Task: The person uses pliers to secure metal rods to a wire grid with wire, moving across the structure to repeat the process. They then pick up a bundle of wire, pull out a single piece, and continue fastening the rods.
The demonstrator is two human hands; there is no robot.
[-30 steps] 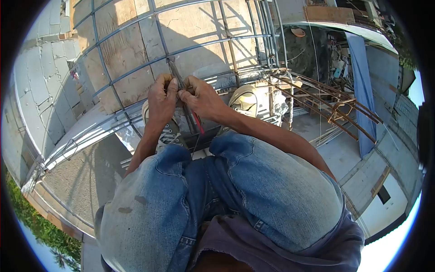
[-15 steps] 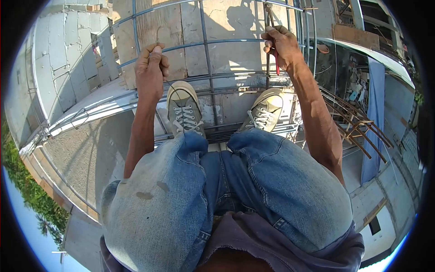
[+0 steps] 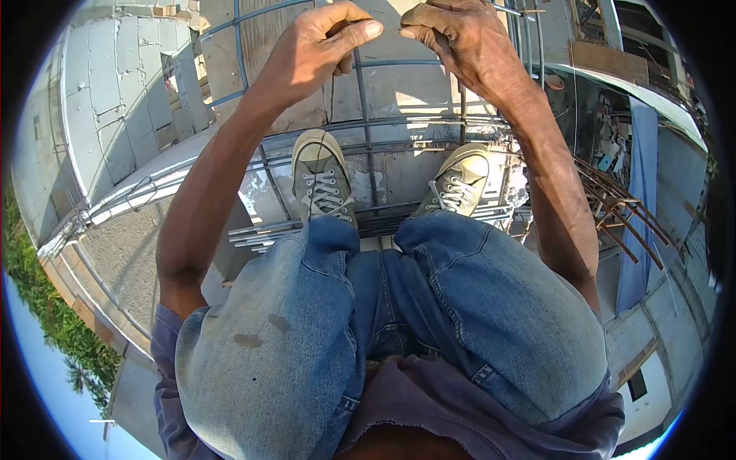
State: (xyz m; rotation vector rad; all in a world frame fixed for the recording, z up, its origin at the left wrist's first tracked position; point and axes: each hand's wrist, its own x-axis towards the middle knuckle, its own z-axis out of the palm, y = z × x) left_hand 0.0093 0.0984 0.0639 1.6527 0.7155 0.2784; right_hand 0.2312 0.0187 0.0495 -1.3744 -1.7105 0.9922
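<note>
My left hand (image 3: 316, 52) is closed in a pinch at the top of the view, its thumb and forefinger pressed on a thin tie wire (image 3: 331, 103) that trails down toward my left shoe. Just across from it, the fingers of my right hand (image 3: 469, 52) are pinched too, with a fine bit of the wire showing in the narrow gap between both sets of fingertips. Whatever else lies inside the right palm is hidden. Beneath both hands runs a grid of steel reinforcing bars (image 3: 366, 115) over plywood boards.
My canvas shoes (image 3: 326, 180) stand among the bars. A bundle of rusty rods (image 3: 625, 211) juts out at the right, near a hanging blue cloth (image 3: 638, 192). Grey wall panels (image 3: 107, 84) rise on the left, above a rough concrete surface (image 3: 126, 257).
Both hands have moved up and toward each other, from far apart to almost touching fingertips. The red-handled tool seen by my right hand is no longer visible.
</note>
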